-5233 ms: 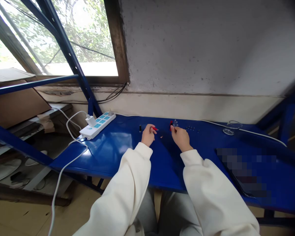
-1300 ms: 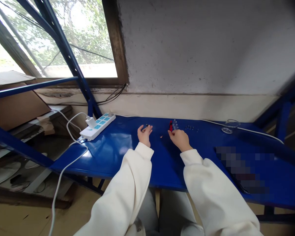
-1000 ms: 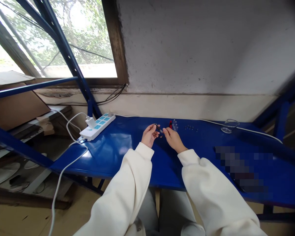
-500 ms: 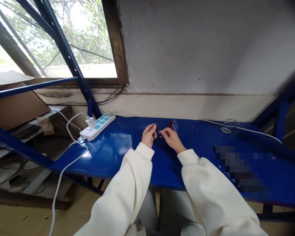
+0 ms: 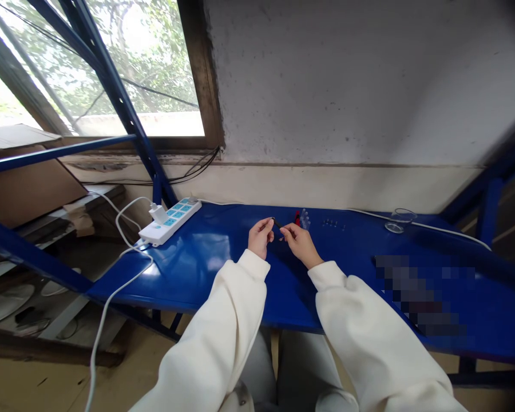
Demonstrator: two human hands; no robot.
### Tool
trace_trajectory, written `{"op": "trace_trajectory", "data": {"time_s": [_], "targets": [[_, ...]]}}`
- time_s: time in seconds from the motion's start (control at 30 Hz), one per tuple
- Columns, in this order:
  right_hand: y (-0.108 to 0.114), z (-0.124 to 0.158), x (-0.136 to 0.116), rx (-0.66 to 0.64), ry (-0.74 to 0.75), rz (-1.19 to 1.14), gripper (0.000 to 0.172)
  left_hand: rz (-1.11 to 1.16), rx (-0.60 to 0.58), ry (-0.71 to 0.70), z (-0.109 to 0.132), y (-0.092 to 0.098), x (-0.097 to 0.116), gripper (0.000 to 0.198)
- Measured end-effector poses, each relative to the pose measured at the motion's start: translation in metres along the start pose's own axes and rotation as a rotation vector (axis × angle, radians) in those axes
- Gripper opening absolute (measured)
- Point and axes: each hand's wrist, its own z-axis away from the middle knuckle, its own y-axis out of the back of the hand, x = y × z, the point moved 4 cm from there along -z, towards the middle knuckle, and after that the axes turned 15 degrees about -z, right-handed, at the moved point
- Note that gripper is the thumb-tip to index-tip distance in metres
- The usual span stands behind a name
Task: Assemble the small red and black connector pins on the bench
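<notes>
Above the blue table (image 5: 184,280), a small, thin dark piece (image 5: 277,223) spans the gap between my two hands; its exact kind is too small to make out. The fingertips of my left hand (image 5: 261,236) pinch its left end. On the other end, my right hand (image 5: 299,241) closes thumb and fingers. Just behind my right hand lie a red item (image 5: 297,217) and some small clear plastic pieces (image 5: 304,218), partly hidden by the hand. Several tiny pieces (image 5: 330,222) sit in a row to their right.
A white power strip (image 5: 170,221) with a plugged-in adapter (image 5: 158,213) is at the table's left end, its cable hanging over the edge. A clear round container (image 5: 395,227) stands back right beside a white cable (image 5: 450,232). A pixelated dark object (image 5: 420,297) lies right.
The dark piece lies at a flatter slant between my fingers. My right hand has shifted very slightly; my left hand stays almost where it was.
</notes>
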Motion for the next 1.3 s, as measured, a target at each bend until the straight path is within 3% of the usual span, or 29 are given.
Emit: {"op": "trace_trajectory", "data": {"time_s": [0.3,0.5,1.3], "targets": [[-0.001,0.002,-0.003,0.011,0.093,0.176,0.027,0.022,-0.013,-0.016,-0.001,0.0,-0.001,0.032],[0.002,0.004,-0.005,0.038,0.149,0.318,0.029,-0.137,-0.099,-0.114,0.002,-0.006,0.002,0.034],[-0.006,0.005,-0.011,-0.019,0.112,0.35,0.03,-0.148,0.138,-0.054,0.002,0.004,0.005,0.037]]}}
